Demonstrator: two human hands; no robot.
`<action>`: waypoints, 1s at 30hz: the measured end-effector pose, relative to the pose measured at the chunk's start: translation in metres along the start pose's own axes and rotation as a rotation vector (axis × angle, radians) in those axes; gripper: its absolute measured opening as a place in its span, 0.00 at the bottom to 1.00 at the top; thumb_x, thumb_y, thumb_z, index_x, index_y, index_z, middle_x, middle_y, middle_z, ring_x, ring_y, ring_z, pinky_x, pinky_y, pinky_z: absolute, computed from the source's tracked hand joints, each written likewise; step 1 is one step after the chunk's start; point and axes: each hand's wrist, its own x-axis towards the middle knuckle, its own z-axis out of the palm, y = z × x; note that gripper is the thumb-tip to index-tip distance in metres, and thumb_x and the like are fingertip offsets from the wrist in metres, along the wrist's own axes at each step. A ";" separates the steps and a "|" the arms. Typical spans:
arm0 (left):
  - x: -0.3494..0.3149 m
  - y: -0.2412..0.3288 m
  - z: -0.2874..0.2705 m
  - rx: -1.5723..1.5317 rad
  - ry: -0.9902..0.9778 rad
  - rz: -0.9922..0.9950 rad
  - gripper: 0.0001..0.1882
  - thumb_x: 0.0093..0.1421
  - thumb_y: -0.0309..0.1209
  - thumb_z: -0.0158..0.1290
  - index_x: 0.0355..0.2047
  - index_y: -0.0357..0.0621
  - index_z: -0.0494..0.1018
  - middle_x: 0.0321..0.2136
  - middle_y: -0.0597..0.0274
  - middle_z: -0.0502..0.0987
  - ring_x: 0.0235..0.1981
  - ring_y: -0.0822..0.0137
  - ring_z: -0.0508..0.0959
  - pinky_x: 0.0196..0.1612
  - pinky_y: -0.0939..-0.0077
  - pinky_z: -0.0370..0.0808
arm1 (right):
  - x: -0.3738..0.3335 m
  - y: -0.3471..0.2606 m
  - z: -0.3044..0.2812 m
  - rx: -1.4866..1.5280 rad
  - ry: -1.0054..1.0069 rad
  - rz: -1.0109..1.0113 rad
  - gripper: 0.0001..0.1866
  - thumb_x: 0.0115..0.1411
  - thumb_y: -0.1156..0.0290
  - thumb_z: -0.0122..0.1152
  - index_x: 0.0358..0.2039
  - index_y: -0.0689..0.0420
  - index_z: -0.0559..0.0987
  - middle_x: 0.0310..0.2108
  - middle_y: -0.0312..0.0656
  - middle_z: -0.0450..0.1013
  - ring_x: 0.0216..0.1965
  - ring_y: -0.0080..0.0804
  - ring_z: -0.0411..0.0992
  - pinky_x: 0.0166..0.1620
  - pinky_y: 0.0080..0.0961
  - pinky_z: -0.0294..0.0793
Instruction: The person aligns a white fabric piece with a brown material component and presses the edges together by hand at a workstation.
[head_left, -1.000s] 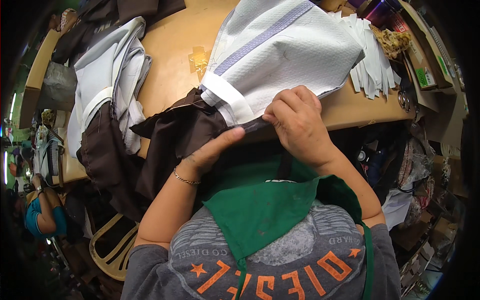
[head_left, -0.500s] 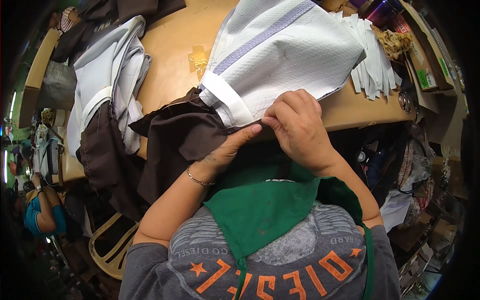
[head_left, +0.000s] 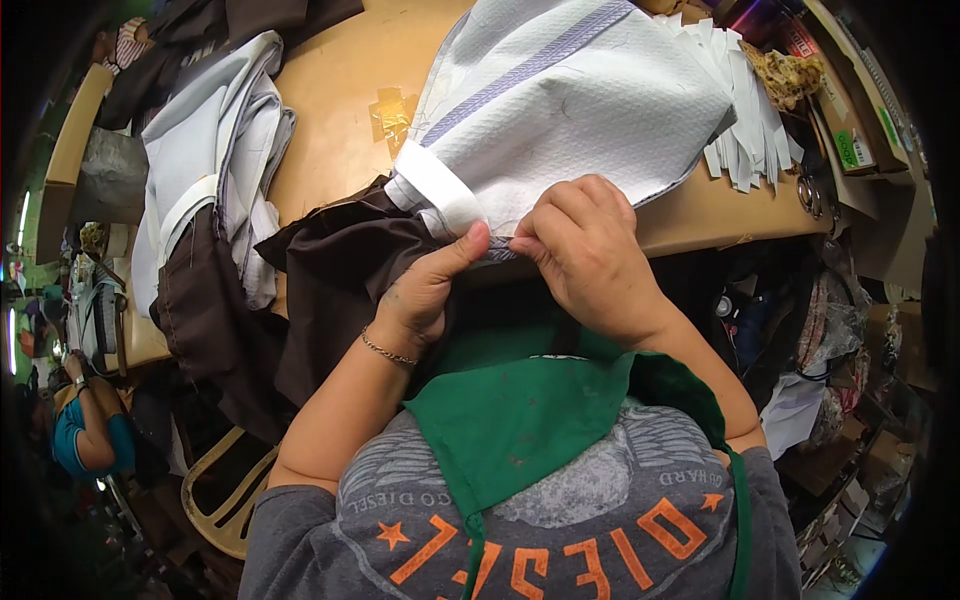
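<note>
White cloth: on tan table, near edge toward wearer.
Left hand: thumb on edge beside white band; fingers hidden, can't tell grip.
Right hand: fingertips together, clamped on edge.
Edge handling: keep layers flush, tension light.
Long axis: roughly away and rightward, along lavender stripe.

grey short-sleeved shirt, orange lettering and stars, pale wing print, green apron, chain bracelet, bare hands
</note>
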 end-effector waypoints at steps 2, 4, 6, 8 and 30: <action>0.000 0.004 0.001 0.105 -0.040 -0.018 0.17 0.58 0.38 0.52 0.43 0.38 0.71 0.40 0.63 0.74 0.43 0.73 0.71 0.49 0.78 0.66 | -0.001 0.003 0.000 0.005 -0.024 0.008 0.03 0.51 0.69 0.55 0.25 0.53 0.72 0.28 0.36 0.64 0.37 0.34 0.64 0.51 0.38 0.58; -0.005 0.012 0.007 0.328 -0.093 -0.025 0.18 0.58 0.38 0.52 0.44 0.38 0.70 0.42 0.62 0.73 0.45 0.73 0.70 0.50 0.78 0.66 | -0.003 0.007 0.001 0.016 -0.014 -0.032 0.03 0.51 0.69 0.55 0.25 0.53 0.72 0.28 0.36 0.64 0.37 0.34 0.64 0.51 0.38 0.58; -0.001 0.009 0.011 0.305 -0.153 -0.038 0.19 0.58 0.38 0.52 0.45 0.37 0.70 0.42 0.62 0.72 0.46 0.73 0.70 0.51 0.78 0.65 | -0.004 0.009 0.000 0.023 -0.002 -0.045 0.03 0.51 0.69 0.55 0.25 0.53 0.72 0.28 0.35 0.64 0.37 0.34 0.64 0.51 0.38 0.58; 0.001 0.007 0.014 0.272 -0.172 -0.020 0.20 0.57 0.38 0.53 0.45 0.37 0.69 0.43 0.62 0.72 0.46 0.73 0.70 0.51 0.78 0.65 | -0.005 0.009 -0.001 0.026 0.012 -0.031 0.03 0.51 0.69 0.55 0.25 0.53 0.72 0.28 0.35 0.64 0.37 0.34 0.64 0.51 0.38 0.58; -0.007 0.001 -0.008 0.377 -0.082 0.312 0.25 0.57 0.33 0.52 0.53 0.38 0.61 0.48 0.62 0.68 0.49 0.69 0.67 0.56 0.74 0.59 | 0.011 0.034 0.001 -0.008 0.104 -0.011 0.09 0.51 0.65 0.58 0.21 0.54 0.71 0.26 0.33 0.66 0.33 0.33 0.64 0.48 0.35 0.59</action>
